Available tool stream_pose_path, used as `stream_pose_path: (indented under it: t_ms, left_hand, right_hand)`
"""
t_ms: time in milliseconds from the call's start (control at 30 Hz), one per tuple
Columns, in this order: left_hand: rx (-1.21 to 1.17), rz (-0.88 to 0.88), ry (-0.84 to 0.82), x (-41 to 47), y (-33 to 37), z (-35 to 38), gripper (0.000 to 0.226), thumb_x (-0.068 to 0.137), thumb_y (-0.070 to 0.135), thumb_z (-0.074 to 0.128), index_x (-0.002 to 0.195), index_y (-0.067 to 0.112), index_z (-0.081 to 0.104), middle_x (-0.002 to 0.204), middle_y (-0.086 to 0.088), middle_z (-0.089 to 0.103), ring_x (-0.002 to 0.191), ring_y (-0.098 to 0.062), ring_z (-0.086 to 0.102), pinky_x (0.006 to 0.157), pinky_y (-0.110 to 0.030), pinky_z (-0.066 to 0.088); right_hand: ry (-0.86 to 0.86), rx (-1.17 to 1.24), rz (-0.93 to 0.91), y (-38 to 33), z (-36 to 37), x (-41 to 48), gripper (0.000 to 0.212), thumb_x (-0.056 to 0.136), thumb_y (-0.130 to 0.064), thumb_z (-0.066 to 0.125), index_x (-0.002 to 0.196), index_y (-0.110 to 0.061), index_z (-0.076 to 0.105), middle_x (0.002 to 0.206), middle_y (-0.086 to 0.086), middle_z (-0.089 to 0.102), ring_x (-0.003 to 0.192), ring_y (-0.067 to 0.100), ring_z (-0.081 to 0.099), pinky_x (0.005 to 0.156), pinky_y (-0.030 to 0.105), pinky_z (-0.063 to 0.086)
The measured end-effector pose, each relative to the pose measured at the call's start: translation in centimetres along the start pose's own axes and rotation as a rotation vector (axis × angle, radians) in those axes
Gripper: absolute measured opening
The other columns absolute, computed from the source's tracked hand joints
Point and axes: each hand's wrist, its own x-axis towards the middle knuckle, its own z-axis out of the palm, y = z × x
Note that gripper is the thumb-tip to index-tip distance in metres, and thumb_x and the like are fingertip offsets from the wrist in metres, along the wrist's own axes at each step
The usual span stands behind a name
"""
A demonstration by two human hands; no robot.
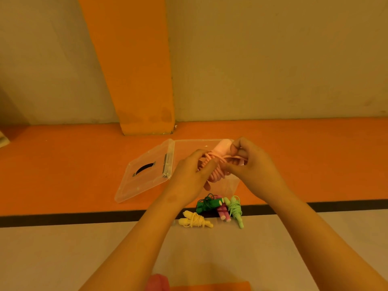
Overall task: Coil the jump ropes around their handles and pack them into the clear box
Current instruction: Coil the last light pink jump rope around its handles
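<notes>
Pink jump rope [217, 164]: my left fingers [206, 163] gripping coil, right fingers [232, 168] pinching loose end; slackening tension risking unwinding.

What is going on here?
A person winds a pink jump rope around its handles above the clear box, whose lid lies beside it. The left hand holds the bundle; the right hand pinches the cord. A yellow rope, a dark green rope, a purple rope and a light green rope lie coiled on the floor, unpacked.
</notes>
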Motion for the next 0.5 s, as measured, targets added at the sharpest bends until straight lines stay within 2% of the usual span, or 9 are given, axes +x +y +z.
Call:
stream_pose_path:
  t_ms: [100, 200, 267, 400, 500]
  left_hand:
    - [-0.028, -0.009, 0.034, 0.9, 0.0, 0.0, 0.027, 0.096, 0.032, 0.052, 0.119, 0.018, 0.057, 0.087, -0.002, 0.069, 0.058, -0.02, 0.066, 0.046, -0.015, 0.04]
    - [0.045, -0.003, 0.069, 1.8, -0.2, 0.3, 0.027, 0.097, 0.037, 0.049, 0.114, 0.019, 0.058, 0.086, 0.001, 0.069, 0.059, -0.018, 0.067, 0.055, -0.027, 0.051]
    - [0.094, 0.003, 0.103, 2.6, -0.2, 0.6, 0.029, 0.096, 0.04, 0.049, 0.115, 0.02, 0.056, 0.089, 0.001, 0.069, 0.063, -0.016, 0.066, 0.062, -0.031, 0.053]
    - [0.104, 0.025, 0.169, 4.5, -0.5, 0.4, 0.029, 0.094, 0.038, 0.055, 0.118, 0.022, 0.056, 0.09, 0.002, 0.068, 0.068, -0.011, 0.065, 0.062, -0.027, 0.052]
    - [0.116, 0.007, 0.167, 5.9, -1.5, 0.2, 0.03, 0.093, 0.037, 0.056, 0.117, 0.02, 0.058, 0.089, 0.002, 0.068, 0.067, -0.012, 0.064, 0.064, -0.031, 0.052]
  right_hand:
    - [0.093, -0.209, -0.14, 0.0, 0.2, 0.6, 0.029, 0.079, -0.013, 0.07, 0.078, -0.024, 0.043, 0.08, 0.005, 0.06, 0.071, 0.018, 0.057, 0.056, 0.034, 0.047]
    - [0.177, -0.465, -0.243, 0.2, 1.0, 1.4, 0.026, 0.078, -0.015, 0.068, 0.082, -0.021, 0.043, 0.072, 0.001, 0.058, 0.068, 0.02, 0.055, 0.051, 0.038, 0.045]
    - [0.199, -0.444, -0.21, 0.6, 1.4, 2.3, 0.026, 0.079, -0.015, 0.068, 0.087, -0.023, 0.045, 0.079, 0.0, 0.061, 0.072, 0.019, 0.057, 0.056, 0.038, 0.048]
    - [0.208, -0.367, -0.119, 1.9, 2.2, 4.6, 0.029, 0.08, -0.015, 0.069, 0.108, -0.019, 0.061, 0.097, 0.002, 0.064, 0.084, 0.016, 0.06, 0.071, 0.036, 0.053]
    - [0.177, -0.37, -0.125, 3.4, 3.2, 6.2, 0.024, 0.079, -0.012, 0.071, 0.102, -0.015, 0.062, 0.096, 0.002, 0.065, 0.087, 0.021, 0.06, 0.071, 0.041, 0.053]
